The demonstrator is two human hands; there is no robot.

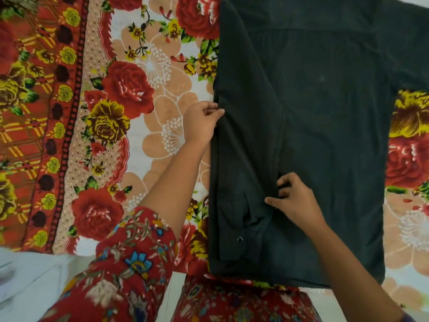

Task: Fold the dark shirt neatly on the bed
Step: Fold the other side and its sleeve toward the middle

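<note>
Head view: the dark shirt [325,135] lies flat on the bed [120,145], over a floral bedspread [69,94], with its hem at the bed's near edge and its body running toward the far edge.

Condition noted: the shirt's left side is turned in over the body. The left sleeve [246,182] is laid down along that panel, its snap button [239,239] showing near the hem. The right sleeve [413,49] is spread out toward the bed's right edge, not yet folded.

Left hand [202,124]: fingers [219,112] closed narrow, pinching the shirt's outer folded edge about halfway up.

Right hand [297,201]: fingers curled, pinching the shirt cloth at the inner edge of the folded-in panel, low on the body.

Assessment: the step in hand appears to be dressing the first side fold. Cloth is bunched around the cuff, so the next move calls for drawing that panel straight and flat. The right side and sleeve would then need a matching fold inward.
</note>
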